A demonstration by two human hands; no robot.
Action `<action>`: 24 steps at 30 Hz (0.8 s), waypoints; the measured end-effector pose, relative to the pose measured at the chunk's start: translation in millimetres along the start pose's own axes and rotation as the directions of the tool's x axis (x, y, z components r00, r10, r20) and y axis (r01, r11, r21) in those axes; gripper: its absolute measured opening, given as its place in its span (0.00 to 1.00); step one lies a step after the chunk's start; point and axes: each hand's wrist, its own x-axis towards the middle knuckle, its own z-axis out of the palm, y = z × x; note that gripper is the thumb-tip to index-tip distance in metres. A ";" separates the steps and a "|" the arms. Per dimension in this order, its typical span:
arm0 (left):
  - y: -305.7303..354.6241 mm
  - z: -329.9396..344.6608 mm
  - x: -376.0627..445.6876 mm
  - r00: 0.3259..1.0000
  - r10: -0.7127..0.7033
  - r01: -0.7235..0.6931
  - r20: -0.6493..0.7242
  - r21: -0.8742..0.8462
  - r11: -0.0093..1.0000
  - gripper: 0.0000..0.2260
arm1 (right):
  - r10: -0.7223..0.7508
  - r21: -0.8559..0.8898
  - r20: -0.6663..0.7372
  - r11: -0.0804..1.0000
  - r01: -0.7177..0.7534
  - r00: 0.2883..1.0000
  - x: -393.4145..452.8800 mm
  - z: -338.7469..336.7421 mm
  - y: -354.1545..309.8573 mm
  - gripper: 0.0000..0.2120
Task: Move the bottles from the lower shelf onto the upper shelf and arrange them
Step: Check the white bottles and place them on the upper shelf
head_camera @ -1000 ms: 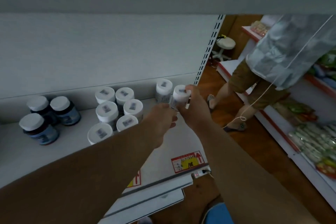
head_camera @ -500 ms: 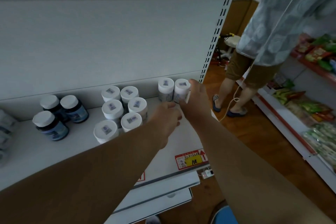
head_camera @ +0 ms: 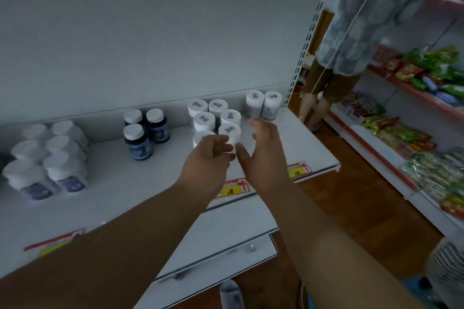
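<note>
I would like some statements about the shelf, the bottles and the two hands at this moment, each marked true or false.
1. Two white-capped bottles stand side by side at the right end of the grey metal shelf. True.
2. The right hand holds one of those two bottles. False: it is open in front of them and holds nothing.
3. Three dark blue bottles with white caps stand left of the cluster of white bottles. True.
4. The left hand rests flat on the shelf. False: its fingers curl beside the nearest white bottles of the cluster.
5. Another person in brown shorts stands in the aisle to the right. True.
</note>
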 end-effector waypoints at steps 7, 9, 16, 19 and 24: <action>-65.8 -130.9 -104.3 0.989 0.139 -0.124 -0.051 0.220 0.968 0.18 | -0.057 0.113 0.065 0.992 0.049 0.996 -118.3 56.3 -105.5 0.22; -86.6 -157.5 -134.3 0.989 0.115 -0.088 -0.094 0.256 0.963 0.18 | -0.066 0.127 0.163 0.991 0.046 0.984 -154.2 73.2 -126.9 0.21; -177.6 -200.9 -176.2 0.976 -0.040 0.097 -0.214 0.264 0.960 0.16 | -0.071 0.127 0.447 0.992 0.016 0.892 -236.3 147.2 -134.0 0.21; -235.1 -208.6 -173.4 0.943 -0.133 0.194 -0.306 0.176 0.965 0.18 | -0.044 0.113 0.537 0.993 -0.020 0.842 -255.5 188.0 -114.1 0.20; -333.0 -215.4 -151.6 0.885 -0.229 0.275 -0.406 0.058 0.960 0.19 | -0.101 0.152 0.622 0.988 0.007 0.777 -278.8 272.0 -77.6 0.19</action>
